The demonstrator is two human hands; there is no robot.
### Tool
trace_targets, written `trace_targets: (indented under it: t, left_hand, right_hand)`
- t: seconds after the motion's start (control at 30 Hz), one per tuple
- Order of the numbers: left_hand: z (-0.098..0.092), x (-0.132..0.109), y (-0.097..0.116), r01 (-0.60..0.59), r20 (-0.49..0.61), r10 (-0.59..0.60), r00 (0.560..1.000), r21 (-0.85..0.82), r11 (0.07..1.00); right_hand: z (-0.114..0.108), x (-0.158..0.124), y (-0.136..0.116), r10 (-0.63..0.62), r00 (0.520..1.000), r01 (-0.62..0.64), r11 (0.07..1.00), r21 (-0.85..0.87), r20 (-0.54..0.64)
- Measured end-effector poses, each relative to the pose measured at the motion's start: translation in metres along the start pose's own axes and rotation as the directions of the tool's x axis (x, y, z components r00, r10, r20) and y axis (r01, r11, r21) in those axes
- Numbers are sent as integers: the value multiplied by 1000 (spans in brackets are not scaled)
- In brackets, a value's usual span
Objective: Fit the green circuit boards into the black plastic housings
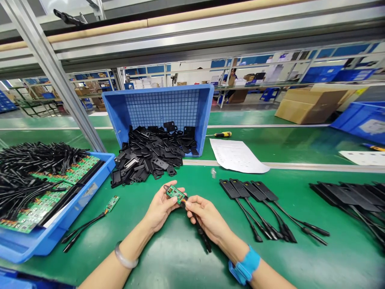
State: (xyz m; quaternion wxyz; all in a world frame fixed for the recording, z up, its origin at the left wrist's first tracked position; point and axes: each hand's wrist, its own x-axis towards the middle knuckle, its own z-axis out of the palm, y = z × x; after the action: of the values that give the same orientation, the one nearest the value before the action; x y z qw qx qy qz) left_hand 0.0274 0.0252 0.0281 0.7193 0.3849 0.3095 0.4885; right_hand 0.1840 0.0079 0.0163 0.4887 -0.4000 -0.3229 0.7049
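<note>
My left hand (161, 208) pinches a small green circuit board (174, 193) that sits in a black housing piece, held above the green mat. My right hand (204, 214) grips the black cable (202, 235) where its coloured wires meet the board; the cable trails down toward me. Both hands are closed on this one assembly. Just beyond them lies a heap of black plastic housings (150, 154) spilling from a tipped blue crate (162, 106).
A blue tray (45, 237) at left holds green boards and black cables. One board with a cable (90, 222) lies beside it. Several finished black cabled units (258, 200) lie at right, more at far right (355, 200). A paper sheet (236, 156) and a screwdriver (219, 135) lie beyond.
</note>
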Motion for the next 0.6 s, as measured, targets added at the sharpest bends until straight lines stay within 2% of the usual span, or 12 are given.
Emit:
trace_targets:
  t: [0.3,0.6]
  left_hand:
    - [4,0,-7,-62,-99,63,993,7,998]
    - [5,1,-9,-73,-186,79,979,42,996]
  right_hand:
    - [2,2,5,54,999,-54,997,-50,0]
    - [1,3,8,32,999,-30,996,-89,20]
